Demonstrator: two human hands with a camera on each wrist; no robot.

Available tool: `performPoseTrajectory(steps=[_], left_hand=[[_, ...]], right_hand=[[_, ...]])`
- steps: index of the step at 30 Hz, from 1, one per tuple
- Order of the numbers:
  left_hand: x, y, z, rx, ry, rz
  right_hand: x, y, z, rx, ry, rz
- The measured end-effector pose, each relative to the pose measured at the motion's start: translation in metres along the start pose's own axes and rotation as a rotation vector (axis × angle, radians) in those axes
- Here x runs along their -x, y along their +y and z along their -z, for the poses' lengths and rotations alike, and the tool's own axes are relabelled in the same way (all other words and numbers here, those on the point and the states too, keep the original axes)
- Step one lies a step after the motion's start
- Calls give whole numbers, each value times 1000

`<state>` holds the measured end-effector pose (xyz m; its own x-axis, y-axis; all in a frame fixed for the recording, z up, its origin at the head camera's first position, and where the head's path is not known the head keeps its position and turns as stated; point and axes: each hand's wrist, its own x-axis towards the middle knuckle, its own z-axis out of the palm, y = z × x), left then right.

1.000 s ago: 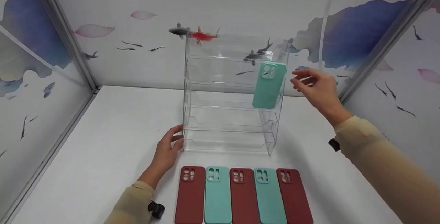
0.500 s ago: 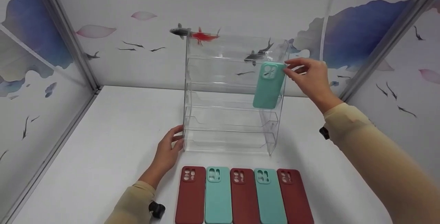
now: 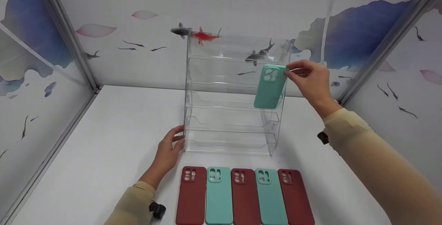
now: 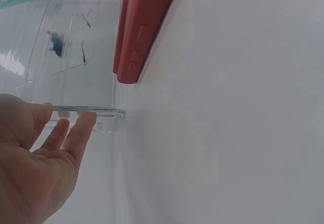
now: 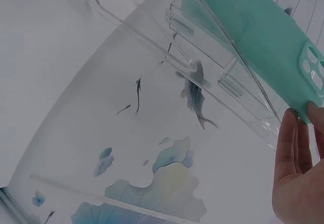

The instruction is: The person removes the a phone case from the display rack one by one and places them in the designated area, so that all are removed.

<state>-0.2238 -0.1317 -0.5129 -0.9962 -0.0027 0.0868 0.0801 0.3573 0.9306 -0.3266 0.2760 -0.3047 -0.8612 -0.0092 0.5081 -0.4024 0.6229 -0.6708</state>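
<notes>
A clear acrylic tiered display rack (image 3: 229, 131) stands on the white table. A mint-green phone case (image 3: 270, 88) leans, slightly tilted, at the rack's right side on one of its middle tiers. My right hand (image 3: 311, 80) pinches the case's upper right corner between thumb and fingers. In the right wrist view, the case (image 5: 248, 36) shows its camera cutout close to the thumb. Down at the rack's lower left edge, my left hand (image 3: 170, 150) touches the side panel with mostly straight fingers. The left wrist view has these fingertips (image 4: 87, 120) against the clear panel edge.
In front of the rack lies a row of phone cases, alternating red (image 3: 191, 201) and mint green (image 3: 219, 201). Printed walls (image 3: 145, 62) with fish and petals enclose the table (image 3: 114, 125) at the back and both sides.
My right hand has moved left to the leaning case and taken hold of its corner. The case's top has since dipped slightly. My left hand has stayed at the rack.
</notes>
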Motion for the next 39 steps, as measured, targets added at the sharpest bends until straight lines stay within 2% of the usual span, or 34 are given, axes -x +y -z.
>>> performPoseTrajectory(steps=[12,18,24,26,29,34,39], left_hand=[[1,1,0,15,7,-4],[1,0,0,4,-1,-9],[1,1,-1,7,-1,3],[1,1,-2,10,-1,7],[1,0,-3,-1,3,8],[1,0,-4,-1,10,8],[1,1,-3,15,15,6]], right_hand=[[8,-11,15,-147,95,44],[11,-16,35,-252,177,52],[20,-10,57,-375,231,4],[24,-6,64,-365,223,-26],[29,-3,77,-287,192,-85],[39,3,101,-106,138,-167],[50,24,114,-6,68,-240]])
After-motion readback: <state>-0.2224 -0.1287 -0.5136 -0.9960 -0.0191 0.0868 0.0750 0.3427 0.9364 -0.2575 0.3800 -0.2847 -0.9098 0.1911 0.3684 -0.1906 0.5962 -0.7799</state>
